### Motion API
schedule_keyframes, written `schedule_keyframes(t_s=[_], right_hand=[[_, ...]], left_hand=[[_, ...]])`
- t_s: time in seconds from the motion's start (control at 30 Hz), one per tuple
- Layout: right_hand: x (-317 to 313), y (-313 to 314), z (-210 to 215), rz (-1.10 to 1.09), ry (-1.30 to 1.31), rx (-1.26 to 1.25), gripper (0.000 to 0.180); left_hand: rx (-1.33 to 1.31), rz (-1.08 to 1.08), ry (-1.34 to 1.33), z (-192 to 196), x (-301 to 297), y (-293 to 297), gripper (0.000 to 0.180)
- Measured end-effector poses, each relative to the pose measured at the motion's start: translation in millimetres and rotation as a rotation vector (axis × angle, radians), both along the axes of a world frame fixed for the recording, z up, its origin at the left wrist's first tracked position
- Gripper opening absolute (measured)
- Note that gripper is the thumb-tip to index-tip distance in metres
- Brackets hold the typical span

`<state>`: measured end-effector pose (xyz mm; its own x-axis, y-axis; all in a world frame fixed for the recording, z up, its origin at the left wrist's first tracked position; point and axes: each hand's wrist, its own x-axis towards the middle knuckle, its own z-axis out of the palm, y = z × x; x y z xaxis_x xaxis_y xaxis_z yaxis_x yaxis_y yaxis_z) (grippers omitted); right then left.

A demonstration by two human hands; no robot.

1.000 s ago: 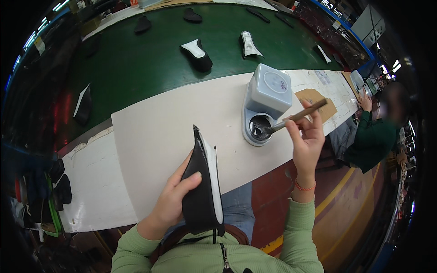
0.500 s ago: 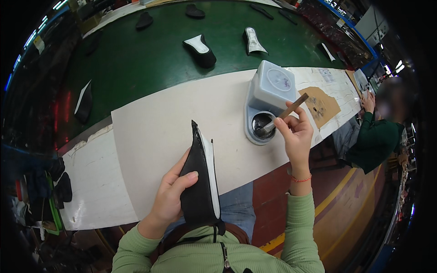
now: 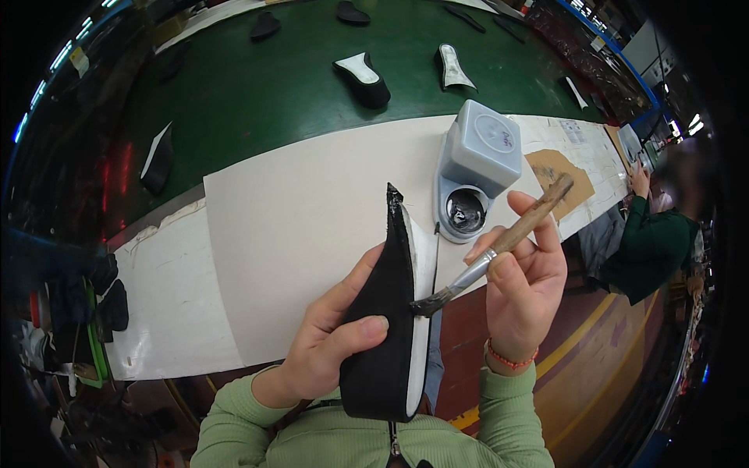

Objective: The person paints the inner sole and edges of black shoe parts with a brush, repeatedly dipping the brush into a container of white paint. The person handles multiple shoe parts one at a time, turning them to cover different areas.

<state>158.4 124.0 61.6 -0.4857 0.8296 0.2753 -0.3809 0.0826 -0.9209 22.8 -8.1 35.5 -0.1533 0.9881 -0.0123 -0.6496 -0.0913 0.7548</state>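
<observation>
The wedge (image 3: 382,378) is held over the near edge of the worktop (image 3: 172,327), its tip pointed to twelve o'clock and its thick end to six. Its black side is clasped by the left grip (image 3: 331,347) from eight o'clock, with the thumb pressed flat near mid-length. It is judged to be light and stiff, and easily steadied in one hand; the glossy edge near the tip, seemingly wet, is likely to be slippery and is best left untouched. A firm hold is best taken on the matt black side, toward the thick end.

The brush (image 3: 519,232) is pinched by its wooden handle in the right grip (image 3: 530,292), at three o'clock; its bristles (image 3: 431,303), probably soft, are laid against the rim of the white face. At one o'clock, a cup (image 3: 466,210) of dark paste is joined to a bottle (image 3: 488,148). Other wedges are spread on the green surface (image 3: 273,86) toward twelve.
</observation>
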Motion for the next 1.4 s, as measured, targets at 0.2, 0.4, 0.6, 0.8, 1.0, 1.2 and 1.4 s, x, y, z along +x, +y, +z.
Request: schedule_keyframes(t_s=[0.2, 0.4, 0.6, 0.8, 1.0, 1.2, 1.4], right_hand=[[-0.3, -5.5, -1.1, -0.051, 0.174, 0.069, 0.059], [-1.0, -10.5, 1.9, -0.197, 0.198, 0.189, 0.064], [0.1, -13.0, 0.4, -0.338, 0.18, 0.396, 0.068], [3.4, -7.4, -2.2, -0.355, 0.063, 0.706, 0.067], [3.6, -7.6, -0.2, -0.274, 0.035, 0.713, 0.067], [0.7, -15.8, 1.2, -0.347, -0.026, 0.65, 0.065], [1.5, -12.6, -0.2, -0.241, 0.062, 0.674, 0.069]], left_hand=[[-0.046, -0.05, 0.037, 6.7, 0.2, -5.4, 0.067], [0.007, -0.121, 0.038, 4.5, 0.4, -11.3, 0.062], [-0.001, -0.106, 0.079, 5.1, 2.4, -12.8, 0.063], [0.027, -0.043, 0.156, 4.9, 4.5, -11.6, 0.063], [0.089, 0.015, 0.242, 4.6, 3.7, -11.0, 0.057], [0.053, 0.067, 0.238, 7.1, 7.1, -10.3, 0.057], [0.082, 0.104, 0.273, 7.0, 7.0, -8.6, 0.057]])
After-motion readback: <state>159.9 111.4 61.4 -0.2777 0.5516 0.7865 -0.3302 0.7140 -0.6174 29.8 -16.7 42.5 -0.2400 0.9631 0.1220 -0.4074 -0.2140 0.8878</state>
